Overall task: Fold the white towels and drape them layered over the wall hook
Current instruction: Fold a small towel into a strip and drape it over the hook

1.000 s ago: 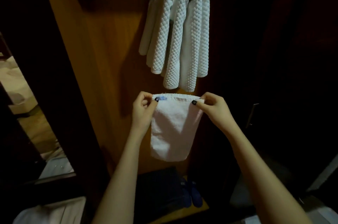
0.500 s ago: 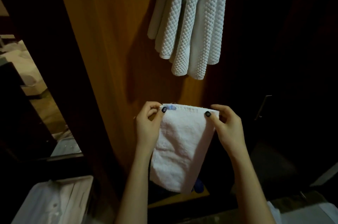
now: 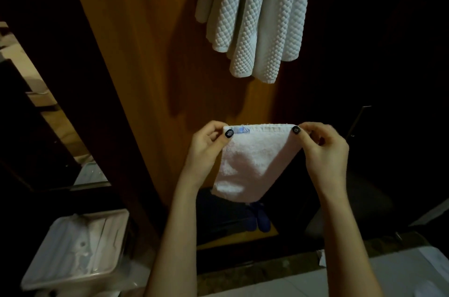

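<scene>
- Head view: left hand (image 3: 206,148) and right hand (image 3: 324,148) pinch the small white towel's (image 3: 255,163) top corners.
- Waffle towel (image 3: 257,15) hangs above it, on the far wooden panel (image 3: 150,54).

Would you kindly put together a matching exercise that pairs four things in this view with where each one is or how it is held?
Things:
1. small white towel
2. waffle-weave towel
3. blue label
4. white tray

Places or states:
A. at the lower left of the view
B. hanging at the top, in front of the wooden panel
C. pinched at its top corners by the left hand and the right hand
D. on the small towel's top edge, beside the left thumb

Pairs: 1-C, 2-B, 3-D, 4-A.
</scene>
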